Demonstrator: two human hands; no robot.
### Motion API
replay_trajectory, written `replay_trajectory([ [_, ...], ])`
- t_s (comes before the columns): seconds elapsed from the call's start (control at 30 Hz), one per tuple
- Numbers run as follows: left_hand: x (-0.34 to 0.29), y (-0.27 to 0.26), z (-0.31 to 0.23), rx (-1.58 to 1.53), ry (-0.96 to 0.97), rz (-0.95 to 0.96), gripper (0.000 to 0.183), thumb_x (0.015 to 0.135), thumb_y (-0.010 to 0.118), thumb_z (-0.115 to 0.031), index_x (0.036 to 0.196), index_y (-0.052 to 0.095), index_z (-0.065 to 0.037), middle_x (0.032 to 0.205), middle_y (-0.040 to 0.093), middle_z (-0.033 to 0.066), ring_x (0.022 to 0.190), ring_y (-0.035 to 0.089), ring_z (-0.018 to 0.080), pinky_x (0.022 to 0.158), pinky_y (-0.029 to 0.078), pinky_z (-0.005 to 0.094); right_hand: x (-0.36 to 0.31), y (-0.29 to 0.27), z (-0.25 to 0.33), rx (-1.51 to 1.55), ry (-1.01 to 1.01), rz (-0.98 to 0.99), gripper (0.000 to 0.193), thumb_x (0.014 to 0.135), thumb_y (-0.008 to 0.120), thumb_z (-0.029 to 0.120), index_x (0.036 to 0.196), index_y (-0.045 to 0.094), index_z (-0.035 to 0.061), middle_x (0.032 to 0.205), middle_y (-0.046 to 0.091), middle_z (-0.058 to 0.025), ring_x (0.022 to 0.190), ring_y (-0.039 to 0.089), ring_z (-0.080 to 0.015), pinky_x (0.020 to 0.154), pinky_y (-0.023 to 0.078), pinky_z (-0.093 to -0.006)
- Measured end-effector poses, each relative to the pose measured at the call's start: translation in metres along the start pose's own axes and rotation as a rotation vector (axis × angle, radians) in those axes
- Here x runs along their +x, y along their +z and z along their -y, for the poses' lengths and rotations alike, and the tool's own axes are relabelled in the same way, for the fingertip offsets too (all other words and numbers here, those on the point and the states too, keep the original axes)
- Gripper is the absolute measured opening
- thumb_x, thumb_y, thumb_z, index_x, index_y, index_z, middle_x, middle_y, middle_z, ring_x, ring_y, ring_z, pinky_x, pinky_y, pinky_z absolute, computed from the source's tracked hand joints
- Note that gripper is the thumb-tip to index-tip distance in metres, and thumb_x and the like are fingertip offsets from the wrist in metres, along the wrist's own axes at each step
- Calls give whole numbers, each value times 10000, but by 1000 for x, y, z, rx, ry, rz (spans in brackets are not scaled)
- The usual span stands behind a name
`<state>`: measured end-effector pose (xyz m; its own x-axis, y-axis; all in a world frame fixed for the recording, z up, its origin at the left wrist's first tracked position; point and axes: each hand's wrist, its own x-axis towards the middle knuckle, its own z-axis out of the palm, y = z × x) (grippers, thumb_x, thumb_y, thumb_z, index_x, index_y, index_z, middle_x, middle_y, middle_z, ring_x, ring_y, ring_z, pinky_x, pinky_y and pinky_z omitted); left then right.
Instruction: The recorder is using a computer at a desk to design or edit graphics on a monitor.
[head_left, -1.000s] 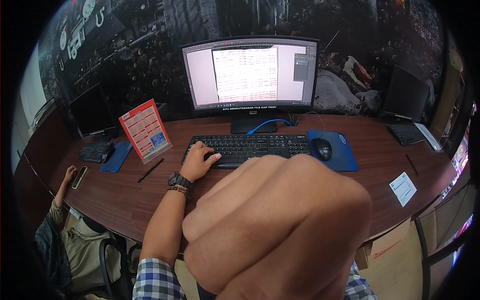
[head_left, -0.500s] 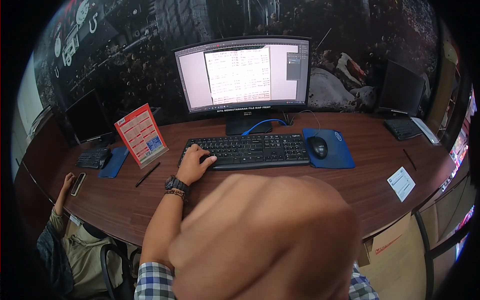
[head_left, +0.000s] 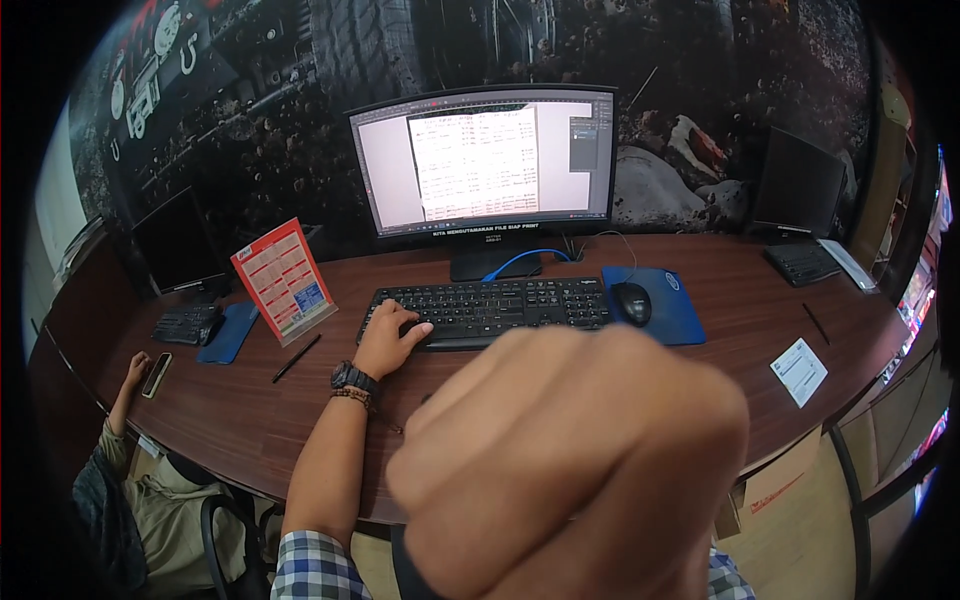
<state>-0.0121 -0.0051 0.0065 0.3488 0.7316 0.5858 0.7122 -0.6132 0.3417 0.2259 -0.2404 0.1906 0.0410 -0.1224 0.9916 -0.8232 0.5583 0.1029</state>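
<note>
The fingers of the left hand (head_left: 390,340) were bent, with their tips on the left part of the black keyboard (head_left: 490,312); the thumb was spread apart from them, and I could see nothing held between. The right hand (head_left: 575,440) was very close to the camera, its fingers curled inward and its back facing up; the fingertips were hidden, so I cannot tell whether they held something. On the left wrist there were 1 dark watch (head_left: 353,376) and a beaded bracelet (head_left: 352,398). The keyboard lay on the brown desk (head_left: 230,425), in front of the lit monitor (head_left: 480,165). Just beside its right end, 1 black mouse (head_left: 631,303) rested on a blue pad (head_left: 678,320). Farther left stood a red-and-white calendar (head_left: 285,280), with a black pen (head_left: 297,358) near it. At the far left, another person's hand (head_left: 138,369) was beside a phone (head_left: 157,375).
</note>
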Motion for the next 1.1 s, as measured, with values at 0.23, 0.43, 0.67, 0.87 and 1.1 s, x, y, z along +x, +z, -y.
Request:
replay_trajectory([
  [0.23, 8, 5, -12, 6, 6, 19, 419, 893, 745, -359, 1039, 745, 33, 973, 608, 150, 989, 588, 330, 886, 477, 404, 14, -10, -16, -198, 71, 145, 326, 761, 819, 292, 883, 699, 14, 900, 691, -112, 798, 694, -306, 666, 554, -384],
  [0.43, 0, 1, -4, 16, -48, 46, 454, 896, 742, -375, 1067, 733, 46, 997, 607, 155, 1019, 575, 326, 909, 473, 407, -8, -46, 80, -150, 88, 191, 317, 756, 819, 284, 873, 694, 18, 890, 689, -107, 788, 693, -304, 658, 553, -384],
  [0.67, 10, 15, -11, 59, -47, 16, 466, 898, 735, -386, 1082, 729, 42, 1000, 605, 149, 1010, 566, 332, 913, 461, 414, 13, -18, -37, -195, 131, 251, 304, 749, 818, 273, 859, 686, 23, 875, 686, -100, 775, 690, -300, 648, 550, -383],
  [0.87, 1, -3, -18, 29, -59, 37, 502, 898, 730, -406, 1104, 721, 52, 1045, 589, 167, 1033, 559, 337, 927, 459, 419, 19, -16, -38, -166, 124, 304, 294, 743, 818, 264, 847, 679, 27, 863, 683, -95, 763, 688, -298, 639, 548, -382],
  [1.1, 3, -3, -13, 74, -75, 87, 479, 908, 735, -368, 1150, 708, 45, 1106, 583, 156, 1092, 563, 331, 945, 460, 403, -7, -135, 244, -144, 153, 383, 282, 737, 817, 253, 833, 672, 32, 848, 679, -88, 750, 686, -294, 629, 546, -381],
])
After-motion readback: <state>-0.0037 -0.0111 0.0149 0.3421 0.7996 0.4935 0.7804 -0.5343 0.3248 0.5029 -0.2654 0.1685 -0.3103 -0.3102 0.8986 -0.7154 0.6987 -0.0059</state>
